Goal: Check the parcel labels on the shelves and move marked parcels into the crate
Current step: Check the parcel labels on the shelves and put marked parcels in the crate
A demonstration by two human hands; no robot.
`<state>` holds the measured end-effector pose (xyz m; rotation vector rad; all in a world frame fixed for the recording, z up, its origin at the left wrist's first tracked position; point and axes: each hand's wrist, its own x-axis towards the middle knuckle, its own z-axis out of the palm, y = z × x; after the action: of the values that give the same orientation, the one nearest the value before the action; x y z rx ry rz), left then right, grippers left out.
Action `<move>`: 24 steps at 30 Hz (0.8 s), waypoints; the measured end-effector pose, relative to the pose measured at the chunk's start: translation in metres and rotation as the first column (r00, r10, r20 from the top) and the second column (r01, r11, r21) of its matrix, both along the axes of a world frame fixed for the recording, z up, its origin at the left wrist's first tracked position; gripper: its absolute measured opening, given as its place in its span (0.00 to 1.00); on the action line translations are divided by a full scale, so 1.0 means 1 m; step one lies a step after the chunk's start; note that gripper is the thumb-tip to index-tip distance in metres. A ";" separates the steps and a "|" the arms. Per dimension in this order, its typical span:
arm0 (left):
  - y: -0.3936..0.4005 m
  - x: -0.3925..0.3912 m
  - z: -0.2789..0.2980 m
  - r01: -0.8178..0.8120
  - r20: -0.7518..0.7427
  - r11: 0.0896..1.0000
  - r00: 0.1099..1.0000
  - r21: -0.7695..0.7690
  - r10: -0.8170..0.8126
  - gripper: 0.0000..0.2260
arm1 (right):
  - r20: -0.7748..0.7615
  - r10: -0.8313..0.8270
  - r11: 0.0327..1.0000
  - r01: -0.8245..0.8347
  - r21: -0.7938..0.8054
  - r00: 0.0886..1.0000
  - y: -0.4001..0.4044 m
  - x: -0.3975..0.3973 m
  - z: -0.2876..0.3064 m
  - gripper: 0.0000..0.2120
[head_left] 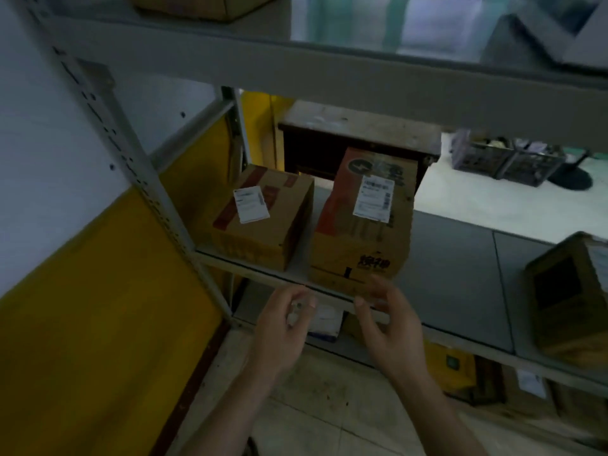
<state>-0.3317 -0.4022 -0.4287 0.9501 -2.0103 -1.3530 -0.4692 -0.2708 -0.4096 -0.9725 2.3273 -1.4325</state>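
Observation:
Two cardboard parcels stand on the middle shelf. The left parcel is low, with a white label on its top. The right parcel is taller, with an orange side and a white label on its upper face. My left hand hovers below the shelf's front edge, its fingers curled round a small pale object that looks like a marker, too blurred to name. My right hand is just in front of the right parcel's lower edge, fingers loosely spread, holding nothing.
A third parcel sits at the right end of the shelf. More boxes lie on the shelf below. A grey upright post stands left beside a yellow and white wall. Dark crates sit on the floor beyond.

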 end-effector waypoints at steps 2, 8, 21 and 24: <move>-0.024 0.012 -0.018 0.067 0.030 0.998 0.997 0.008 -0.067 0.11 | -0.005 -0.057 0.998 0.057 0.027 0.998 -0.020 0.017 -0.016 0.20; -0.075 0.030 -0.070 0.137 0.159 0.988 0.976 0.073 -0.147 0.09 | -0.038 -0.111 0.981 0.115 0.155 0.993 -0.050 0.057 -0.080 0.20; -0.144 -0.031 -0.276 0.182 0.320 0.979 0.926 0.089 -0.201 0.24 | -0.066 -0.216 0.903 0.225 0.367 0.974 -0.091 0.009 -0.299 0.26; -0.157 -0.051 -0.334 0.189 0.315 0.977 0.925 0.100 -0.211 0.24 | -0.079 -0.244 0.893 0.255 0.372 0.967 -0.101 -0.012 -0.356 0.26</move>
<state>-0.3827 -0.5593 -0.7626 1.0810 -2.3763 -1.4575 -0.4813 -0.3716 -0.7658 -0.6060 2.6915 -0.9823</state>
